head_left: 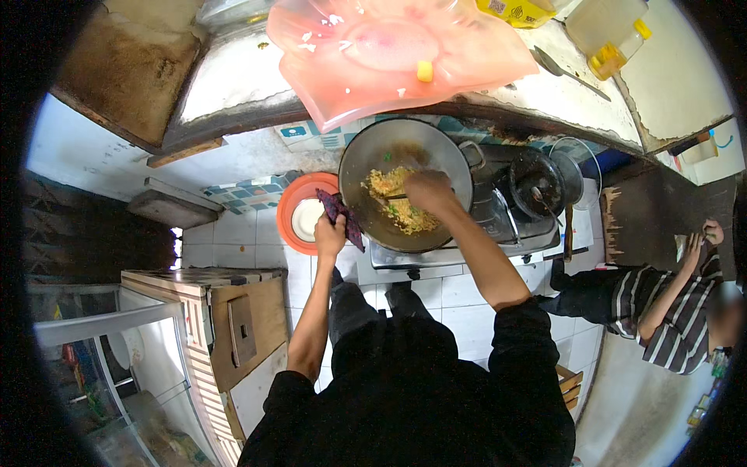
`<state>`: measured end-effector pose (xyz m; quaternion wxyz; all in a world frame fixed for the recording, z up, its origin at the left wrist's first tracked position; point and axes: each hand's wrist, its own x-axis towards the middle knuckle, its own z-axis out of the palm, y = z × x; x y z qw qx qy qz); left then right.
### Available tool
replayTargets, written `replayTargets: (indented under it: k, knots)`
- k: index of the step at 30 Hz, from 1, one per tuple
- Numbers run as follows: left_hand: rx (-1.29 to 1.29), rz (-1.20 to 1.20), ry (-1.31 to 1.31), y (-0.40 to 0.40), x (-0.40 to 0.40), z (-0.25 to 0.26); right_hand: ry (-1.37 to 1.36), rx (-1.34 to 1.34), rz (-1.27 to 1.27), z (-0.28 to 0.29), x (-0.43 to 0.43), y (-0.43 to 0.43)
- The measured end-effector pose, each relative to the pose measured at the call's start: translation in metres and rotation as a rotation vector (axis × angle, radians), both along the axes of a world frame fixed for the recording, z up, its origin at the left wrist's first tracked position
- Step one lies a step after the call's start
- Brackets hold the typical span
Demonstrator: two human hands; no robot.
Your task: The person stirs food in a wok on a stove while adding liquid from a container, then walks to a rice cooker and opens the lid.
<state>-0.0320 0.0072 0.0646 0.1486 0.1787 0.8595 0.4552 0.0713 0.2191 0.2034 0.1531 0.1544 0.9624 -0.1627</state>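
My left hand [330, 234] grips a dark patterned cloth [340, 217] against the left side of a large metal wok [362, 219] on the gas stove. Inside the wok, my right hand [429, 191] is closed on a utensil, whose dark edge [397, 197] shows in the food; most of the utensil is hidden beneath the hand. Yellow fried rice [411, 219] with green bits lies in two heaps on either side of that edge. An orange basin [286, 207] with a white round container [306, 220] inside stands left of the wok, partly behind the cloth.
A blackened pan [537, 181] occupies the stove's right side. Pink plastic sheeting [402, 52] with food scraps covers part of the counter above, near a metal spoon [569, 73] and an oil bottle [618, 55]. Another person [653, 309] is at the right. A wooden cabinet [251, 327] stands lower left.
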Motion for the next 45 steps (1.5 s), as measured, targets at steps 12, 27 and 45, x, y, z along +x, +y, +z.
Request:
replayTargets:
  k: [12, 27, 45]
  knots:
    - [0.055, 0.001, 0.022, -0.013, -0.002, -0.012, -0.096, 0.188, 0.071, 0.032, 0.038, 0.023]
    - [-0.007, 0.033, 0.059, -0.001, -0.005, -0.005, 0.089, 0.490, 0.199, -0.034, 0.079, 0.049]
    - [0.006, 0.025, 0.053, -0.003, -0.003, -0.010, -0.118, 0.415, 0.326, 0.013, 0.051, 0.044]
